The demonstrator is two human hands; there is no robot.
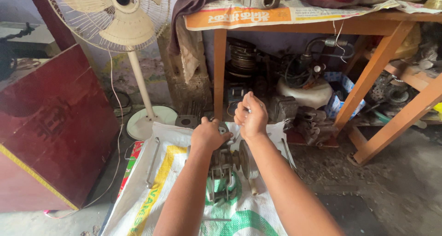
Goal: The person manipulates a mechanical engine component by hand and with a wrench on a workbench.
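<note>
A grey metal motor assembly [224, 169] with a pulley wheel [244, 158] lies on a white woven sack [152, 190] spread on the floor. My left hand [208, 134] rests on the top end of the assembly, fingers curled over it. Just right of it and slightly higher, my right hand [251, 117] is closed around a small metal tool or part whose shape is mostly hidden in the fist. Both forearms reach in from the bottom edge.
A long metal rod [153, 161] lies on the sack's left side. A white pedestal fan [120, 15] stands behind, a dark red box [50, 125] at left. An orange wooden table [368, 75] holds and shelters several engine parts, a white tank [306, 92] among them.
</note>
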